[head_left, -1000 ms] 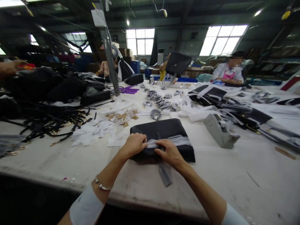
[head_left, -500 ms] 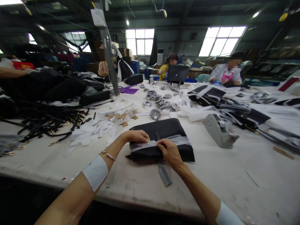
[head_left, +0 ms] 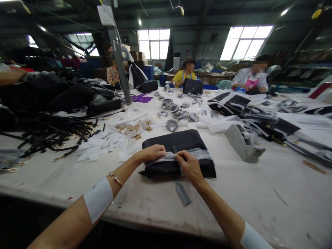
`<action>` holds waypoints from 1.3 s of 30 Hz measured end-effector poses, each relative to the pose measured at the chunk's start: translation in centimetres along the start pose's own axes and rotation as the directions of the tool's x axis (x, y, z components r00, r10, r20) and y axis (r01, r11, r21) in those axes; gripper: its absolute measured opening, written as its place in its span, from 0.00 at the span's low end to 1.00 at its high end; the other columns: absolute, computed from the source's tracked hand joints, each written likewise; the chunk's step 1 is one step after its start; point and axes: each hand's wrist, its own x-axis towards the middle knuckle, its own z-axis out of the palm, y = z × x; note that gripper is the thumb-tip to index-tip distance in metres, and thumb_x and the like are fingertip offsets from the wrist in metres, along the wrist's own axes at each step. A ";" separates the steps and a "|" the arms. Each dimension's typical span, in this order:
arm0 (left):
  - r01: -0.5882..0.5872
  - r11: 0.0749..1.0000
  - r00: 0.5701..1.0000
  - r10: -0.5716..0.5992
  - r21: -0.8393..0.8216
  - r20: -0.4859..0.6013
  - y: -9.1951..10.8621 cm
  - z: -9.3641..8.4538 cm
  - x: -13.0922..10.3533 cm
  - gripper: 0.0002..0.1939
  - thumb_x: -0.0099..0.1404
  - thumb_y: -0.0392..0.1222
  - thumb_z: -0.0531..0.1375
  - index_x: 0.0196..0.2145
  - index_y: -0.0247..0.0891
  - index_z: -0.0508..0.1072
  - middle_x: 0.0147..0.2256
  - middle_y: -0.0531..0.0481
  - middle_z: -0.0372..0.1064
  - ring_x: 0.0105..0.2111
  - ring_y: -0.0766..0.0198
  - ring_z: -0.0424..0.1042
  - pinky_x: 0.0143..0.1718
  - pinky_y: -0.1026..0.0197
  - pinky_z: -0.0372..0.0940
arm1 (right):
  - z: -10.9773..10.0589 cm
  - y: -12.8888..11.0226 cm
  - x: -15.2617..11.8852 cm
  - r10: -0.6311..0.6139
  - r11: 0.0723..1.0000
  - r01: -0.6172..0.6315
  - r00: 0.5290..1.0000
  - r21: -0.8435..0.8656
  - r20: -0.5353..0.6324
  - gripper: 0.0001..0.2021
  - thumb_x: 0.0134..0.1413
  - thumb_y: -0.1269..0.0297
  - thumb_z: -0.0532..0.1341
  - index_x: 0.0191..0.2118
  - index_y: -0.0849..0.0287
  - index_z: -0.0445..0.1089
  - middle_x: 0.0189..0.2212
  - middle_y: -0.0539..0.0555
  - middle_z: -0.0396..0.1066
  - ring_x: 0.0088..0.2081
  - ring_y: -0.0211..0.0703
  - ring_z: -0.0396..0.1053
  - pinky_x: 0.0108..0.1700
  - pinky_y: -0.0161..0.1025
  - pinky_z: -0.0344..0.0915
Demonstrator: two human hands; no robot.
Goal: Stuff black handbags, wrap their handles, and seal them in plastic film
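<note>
A black bag (head_left: 186,138) lies flat on the white table in front of me. Across its front runs a band of thin translucent wrapping (head_left: 199,153). My left hand (head_left: 153,152) is closed with its fingers curled on the wrapping, at the left half of the bag. Just right of it, my right hand (head_left: 189,166) pinches the same wrapping between thumb and fingers near the middle strap. A grey wrapped tab (head_left: 183,193) sticks out below the bag's front edge onto the table.
To the right stands a grey tape dispenser (head_left: 242,143). Coiled wrapped straps (head_left: 172,125) lie beyond the bag. Black straps with gold clips (head_left: 70,133) and white paper scraps (head_left: 100,145) spread leftward. More black bags (head_left: 233,100) are piled at right. Several people work across the table.
My left hand has shifted slightly left and its fingers are curled tighter. My right hand has moved a little right. Across the table, a person has lowered a black bag.
</note>
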 end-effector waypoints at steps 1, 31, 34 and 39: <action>-0.008 1.000 0.999 0.009 0.021 -0.050 0.0 0.4 0.0 0.06 0.57 0.43 0.55 0.28 0.37 0.66 0.24 0.56 0.61 0.24 0.67 0.59 0.24 0.65 0.52 | 0.1 0.0 0.1 0.022 0.999 -0.022 1.000 0.029 -0.010 0.12 0.51 0.54 0.60 0.31 0.57 0.73 0.25 0.50 0.72 0.30 0.43 0.67 0.35 0.38 0.62; -0.073 0.555 0.672 0.642 0.829 -0.370 -0.7 10.5 -6.6 0.15 0.68 0.42 0.54 0.50 0.32 0.67 0.41 0.42 0.71 0.41 0.54 0.68 0.44 0.51 0.62 | 1.8 2.4 -1.7 -0.379 0.918 0.386 0.922 -0.090 0.085 0.09 0.58 0.67 0.57 0.38 0.52 0.74 0.41 0.51 0.77 0.48 0.46 0.72 0.61 0.49 0.58; -0.067 0.612 0.636 0.635 0.788 -0.439 -1.0 10.6 -6.8 0.12 0.69 0.42 0.54 0.45 0.34 0.68 0.42 0.41 0.70 0.41 0.55 0.69 0.44 0.52 0.64 | 1.5 2.3 -1.6 -0.400 0.902 0.415 0.906 -0.116 0.134 0.10 0.60 0.68 0.55 0.38 0.52 0.74 0.42 0.51 0.77 0.49 0.46 0.72 0.61 0.50 0.58; -0.030 0.622 0.590 0.643 0.782 -0.489 -1.5 10.6 -7.0 0.17 0.70 0.43 0.51 0.54 0.36 0.63 0.52 0.36 0.65 0.48 0.54 0.68 0.48 0.52 0.64 | 1.3 2.3 -1.5 -0.426 0.887 0.447 0.889 -0.118 0.167 0.10 0.60 0.68 0.55 0.39 0.51 0.74 0.42 0.51 0.77 0.49 0.46 0.72 0.60 0.50 0.59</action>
